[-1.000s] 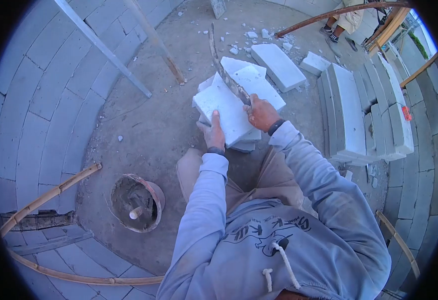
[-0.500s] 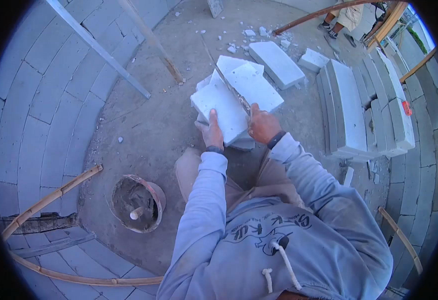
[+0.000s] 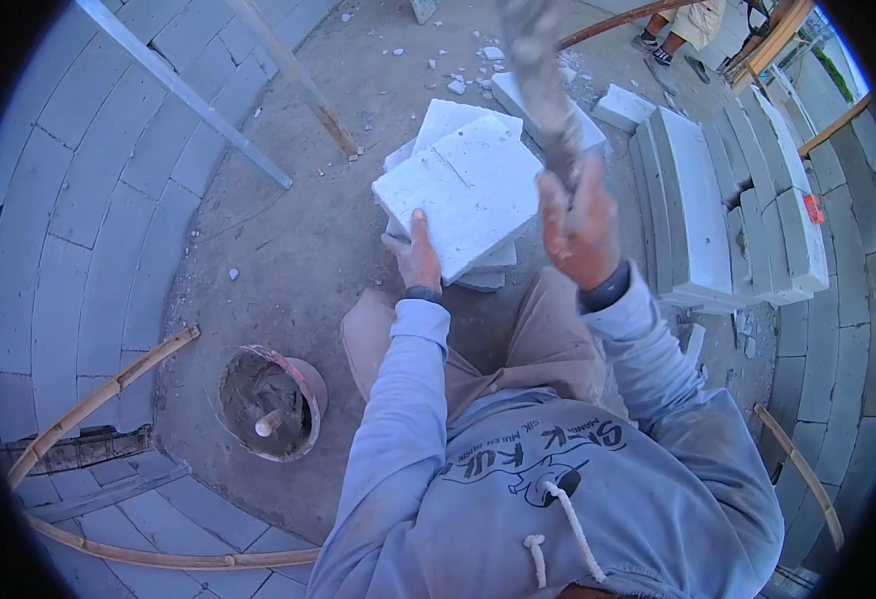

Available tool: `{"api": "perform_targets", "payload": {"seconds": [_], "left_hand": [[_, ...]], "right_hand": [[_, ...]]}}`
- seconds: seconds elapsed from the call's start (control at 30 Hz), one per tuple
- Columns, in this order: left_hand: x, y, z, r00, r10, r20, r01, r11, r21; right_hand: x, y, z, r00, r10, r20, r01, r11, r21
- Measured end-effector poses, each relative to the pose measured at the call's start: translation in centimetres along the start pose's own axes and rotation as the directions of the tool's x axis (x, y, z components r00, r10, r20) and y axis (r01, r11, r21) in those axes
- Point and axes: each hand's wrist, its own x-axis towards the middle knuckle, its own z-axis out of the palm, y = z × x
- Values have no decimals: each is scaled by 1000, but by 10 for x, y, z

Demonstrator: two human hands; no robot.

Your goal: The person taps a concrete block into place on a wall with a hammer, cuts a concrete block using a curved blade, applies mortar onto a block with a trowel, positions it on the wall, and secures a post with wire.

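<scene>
My left hand [image 3: 418, 258] grips the near left edge of a white lightweight block [image 3: 478, 190], thumb on top and fingers down the side. A short dark line marks the block's upper face. Under it lie more white blocks [image 3: 458, 122], stacked at differing angles between my knees and the rubble. My right hand [image 3: 583, 225] is closed around the lower end of a long-bladed tool [image 3: 543, 85], raised above and to the right of the block. Motion smears the blade, so whether it is a saw or a machete I cannot tell.
A bucket of grey mortar [image 3: 270, 402] with a handle sticking out stands at left. Blocks are stacked [image 3: 693, 210] at right. White rubble [image 3: 458, 85] litters the floor ahead. Slanted props [image 3: 183, 95] lean at upper left. Another person's legs [image 3: 673, 35] show at upper right.
My right hand has lifted the long-bladed tool off the block, up and to the right. My left hand stays on the block, whose upper face is now uncovered.
</scene>
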Motion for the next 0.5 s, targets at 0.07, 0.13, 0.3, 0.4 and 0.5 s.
{"api": "perform_targets", "payload": {"seconds": [0.07,0.13,0.3,0.4,0.5], "left_hand": [[1,-7,0,1000,25,5,-25,1000,-9],[-5,-7,-1,999,31,32,-29,998,-62],[-4,5,2,999,34,3,-34,998,-57],[-2,-3,2,999,41,-30,-42,998,-42],[0,-5,1,999,34,-27,-35,999,-33]], "right_hand": [[-41,53,39,974,-95,206,133,974,-183],[-70,76,68,919,103,381,6,961,-275],[-59,62,61,872,247,423,-154,958,-241],[-45,33,27,943,192,272,-148,974,-171],[-20,-1,-13,1000,22,-15,-23,997,-73]]}}
